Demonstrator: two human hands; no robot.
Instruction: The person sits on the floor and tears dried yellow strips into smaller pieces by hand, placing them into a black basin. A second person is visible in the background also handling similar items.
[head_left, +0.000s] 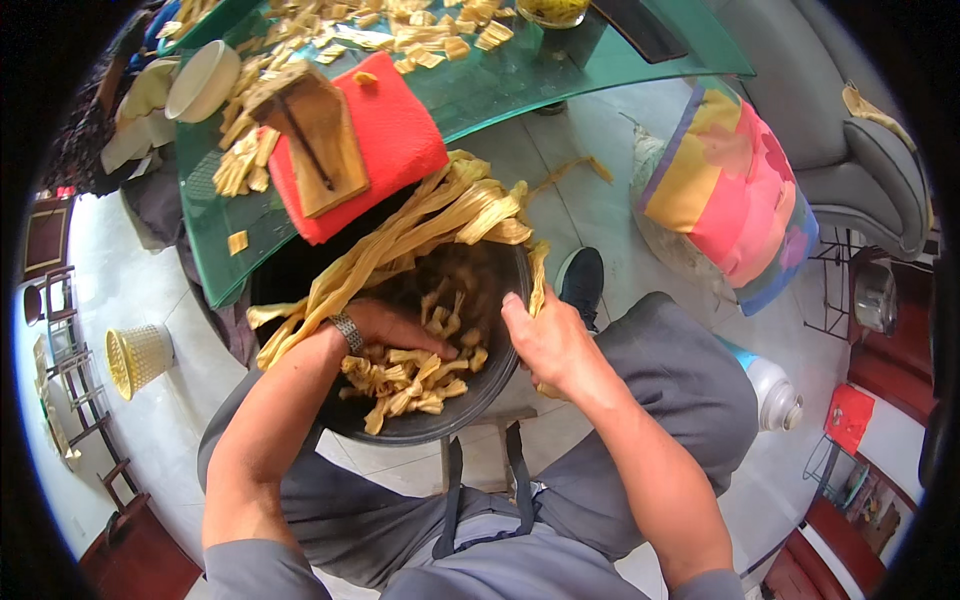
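Between my legs stands a black bucket (427, 433) with knotted yellow dried strips (409, 386) inside. My left hand (397, 330), a metal-banded watch (346, 332) on its wrist, reaches down into it beside the knots. Its fingertips are partly hidden, so whether they grasp anything is unclear. At the bucket's right rim, my right hand (551, 334) grips a yellow strip (538, 274) whose end sticks up past the thumb. A bundle of long, pleated yellow strips (390, 247) lies across the bucket's far side and over my left wrist.
A glass table (510, 105) holds cut yellow pieces (420, 37), a red towel (397, 112) under a wooden block with a dark metal bar (326, 150), and a white bowl (202, 81). A colourful cloth-covered sack (727, 187), a thermos flask (772, 394) and a yellow-and-white basket (139, 356) stand around me.
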